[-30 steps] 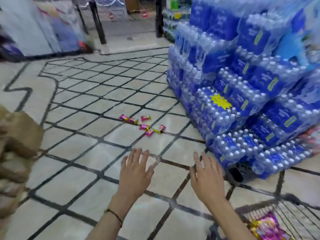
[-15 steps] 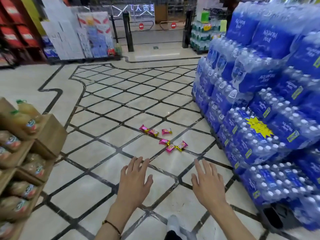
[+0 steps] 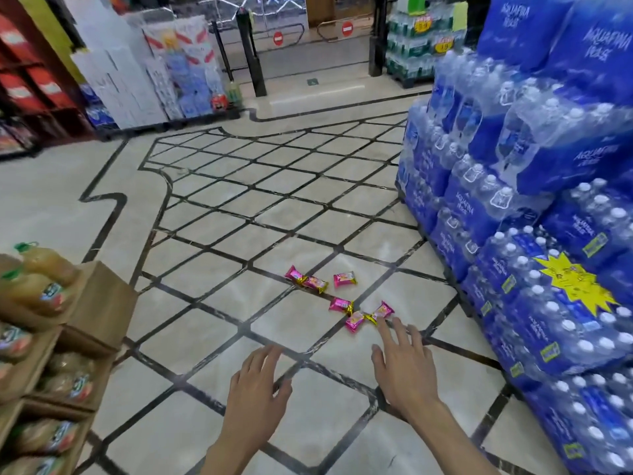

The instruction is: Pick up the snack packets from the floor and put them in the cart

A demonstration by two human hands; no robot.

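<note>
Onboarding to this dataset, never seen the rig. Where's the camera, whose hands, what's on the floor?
No robot here: a person wears one wide-angle camera on the head, looking forward and down, so the picture is their own view. The left hand and right hand are open and hold nothing; the right hand's fingers are close to the nearest of six pink snack packets scattered on the tiled floor. Stacked packs of water bottles stand to the right, boxes of drink bottles to the left.
</note>
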